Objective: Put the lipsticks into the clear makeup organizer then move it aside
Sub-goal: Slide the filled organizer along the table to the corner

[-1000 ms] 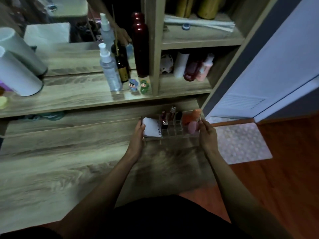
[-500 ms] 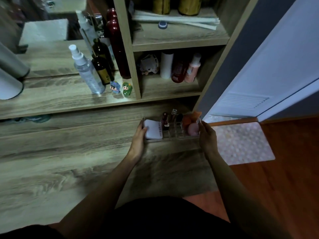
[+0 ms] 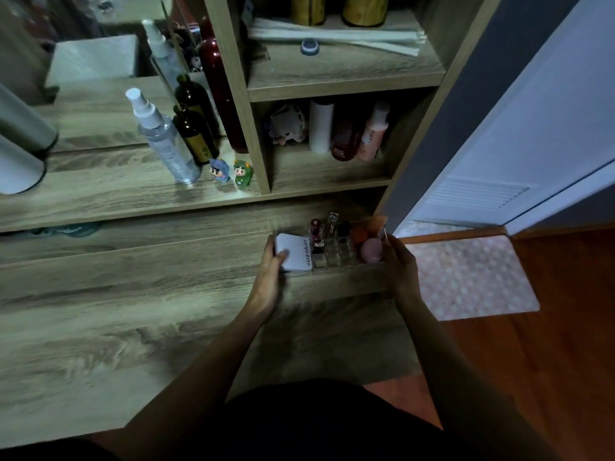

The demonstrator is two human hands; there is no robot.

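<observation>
**Organizer carried to the back right corner of the desk**

A person looks down at a wooden desk in dim light. Both hands hold a clear makeup organizer by its ends. The left hand wraps the left end, its thumb lying on a white compact in the organizer. The right hand grips the right end, beside a pink sponge. Several lipsticks stand upright in the middle slots.

Compared with a second ago, the organizer sits further back and to the right, now close to the foot of the shelf unit and near the desk's right edge. The lipsticks already look loaded, so this appears to be the moving-aside step, nearly finished. Whether the organizer rests on the desk or hangs just above it cannot be told. Both hands are closed on it, so letting go is likely what remains.
</observation>
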